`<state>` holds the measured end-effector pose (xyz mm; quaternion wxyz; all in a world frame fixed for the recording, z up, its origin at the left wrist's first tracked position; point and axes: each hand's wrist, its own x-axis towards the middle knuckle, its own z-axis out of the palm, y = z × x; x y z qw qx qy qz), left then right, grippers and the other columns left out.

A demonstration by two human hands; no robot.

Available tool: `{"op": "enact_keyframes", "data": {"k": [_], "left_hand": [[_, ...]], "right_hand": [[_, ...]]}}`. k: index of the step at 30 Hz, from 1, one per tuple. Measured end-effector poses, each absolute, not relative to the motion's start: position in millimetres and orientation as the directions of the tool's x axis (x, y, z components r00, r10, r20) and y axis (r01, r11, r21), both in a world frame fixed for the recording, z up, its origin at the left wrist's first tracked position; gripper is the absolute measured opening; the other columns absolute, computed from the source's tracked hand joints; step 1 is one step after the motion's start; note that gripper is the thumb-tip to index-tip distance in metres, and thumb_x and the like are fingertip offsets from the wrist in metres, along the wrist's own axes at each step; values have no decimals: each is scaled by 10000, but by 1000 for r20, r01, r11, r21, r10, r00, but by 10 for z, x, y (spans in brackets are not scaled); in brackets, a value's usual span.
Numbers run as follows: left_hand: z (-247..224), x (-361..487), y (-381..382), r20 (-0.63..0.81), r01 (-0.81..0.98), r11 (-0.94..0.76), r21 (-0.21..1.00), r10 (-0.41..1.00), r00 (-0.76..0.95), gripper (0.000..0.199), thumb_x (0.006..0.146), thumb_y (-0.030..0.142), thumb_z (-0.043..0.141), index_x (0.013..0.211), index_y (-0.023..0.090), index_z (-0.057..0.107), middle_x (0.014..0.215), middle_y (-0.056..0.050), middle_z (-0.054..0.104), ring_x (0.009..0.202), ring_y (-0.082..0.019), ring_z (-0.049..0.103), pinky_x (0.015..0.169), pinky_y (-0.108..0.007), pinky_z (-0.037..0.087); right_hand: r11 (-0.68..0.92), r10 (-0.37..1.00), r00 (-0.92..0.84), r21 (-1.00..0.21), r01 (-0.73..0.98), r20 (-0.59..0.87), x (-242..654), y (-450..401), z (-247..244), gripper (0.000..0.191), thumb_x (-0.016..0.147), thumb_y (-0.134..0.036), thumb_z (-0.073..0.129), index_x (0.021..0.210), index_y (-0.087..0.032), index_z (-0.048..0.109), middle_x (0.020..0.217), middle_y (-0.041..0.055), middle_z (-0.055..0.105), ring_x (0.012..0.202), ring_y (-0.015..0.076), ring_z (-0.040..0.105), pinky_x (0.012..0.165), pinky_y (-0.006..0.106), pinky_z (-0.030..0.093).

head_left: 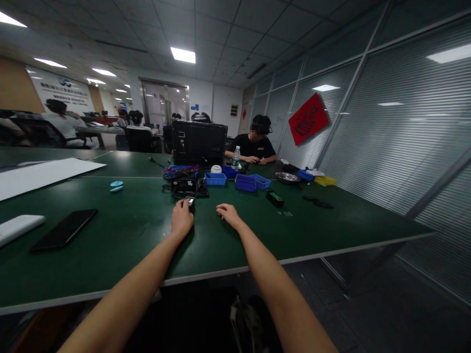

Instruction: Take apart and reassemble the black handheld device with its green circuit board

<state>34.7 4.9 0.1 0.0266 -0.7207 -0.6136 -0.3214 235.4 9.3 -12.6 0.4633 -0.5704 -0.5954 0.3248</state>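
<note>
My left hand [182, 219] rests on the green table with its fingers closed round a small dark device [190, 201] that has a pale, bright face. Most of that device is hidden by the fingers, so its exact kind does not show. Just beyond it sits a black box-like device [184, 187] with cables beside it. To the right, my right hand [228, 214] lies on the tabletop, fingers loosely bent and apart, holding nothing. Nearest ahead of it are a blue bin [215, 179] and a darker blue bin [245, 183].
A black monitor-like panel [200, 142] stands beyond the bins, beside a water bottle [236, 156]. A person [253, 144] sits across the table. At right are a black-green box [275, 198] and a metal plate [287, 177]; at left, a black phone-like slab [64, 230].
</note>
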Motion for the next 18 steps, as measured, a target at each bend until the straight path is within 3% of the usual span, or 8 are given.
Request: {"op": "enact_keyframes", "data": {"k": [8, 18], "left_hand": [[107, -276, 192, 415, 916, -78, 393, 904, -101, 667, 729, 199, 460, 1358, 181, 238, 1215, -155, 448, 1023, -264, 500, 855, -369, 412], [229, -1332, 294, 401, 917, 164, 364, 861, -313, 699, 752, 304, 471, 1364, 119, 188, 1218, -190, 465, 1044, -297, 505, 811, -376, 437]], "right_hand": [[130, 983, 71, -918, 374, 168, 2357, 90, -125, 164, 721, -133, 553, 853, -133, 652, 607, 1, 594, 451, 56, 456, 436, 166, 390], [157, 980, 56, -908, 388, 193, 2383, 154, -198, 161, 710, -135, 542, 828, -126, 651, 631, 13, 608, 504, 77, 503, 446, 173, 394]]}}
